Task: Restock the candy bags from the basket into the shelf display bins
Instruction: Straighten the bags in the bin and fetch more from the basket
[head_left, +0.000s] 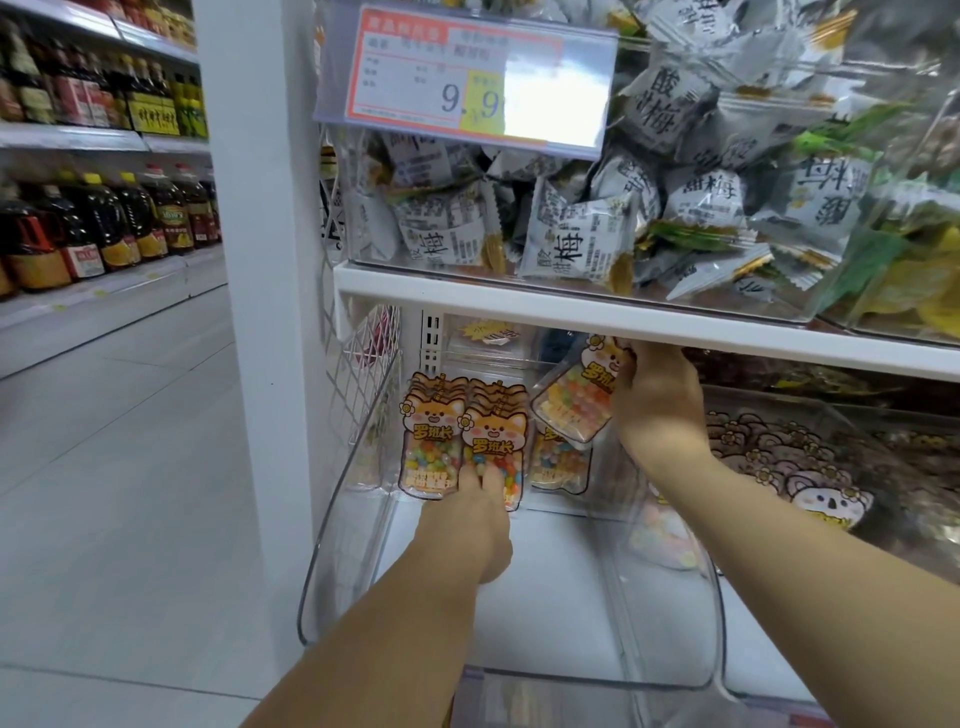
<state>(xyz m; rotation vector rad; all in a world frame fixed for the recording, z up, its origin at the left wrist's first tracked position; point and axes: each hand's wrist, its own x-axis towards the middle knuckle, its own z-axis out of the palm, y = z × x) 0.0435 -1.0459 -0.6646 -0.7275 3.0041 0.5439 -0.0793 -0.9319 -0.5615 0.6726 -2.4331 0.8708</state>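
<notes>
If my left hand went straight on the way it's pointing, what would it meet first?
The front candy bag of the standing row in the clear bin. Your left hand seems to touch it already with its fingers, though depth is unclear.

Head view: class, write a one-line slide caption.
Left hand touches upright orange fox-print candy bags in a clear plastic bin while right hand grips a tilted bag.

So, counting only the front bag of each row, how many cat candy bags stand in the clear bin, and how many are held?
Standing in the bin: 3 (left bag, middle bag, right bag)
Held by the right hand: 1 (tilted bag)
Total: 4
</notes>
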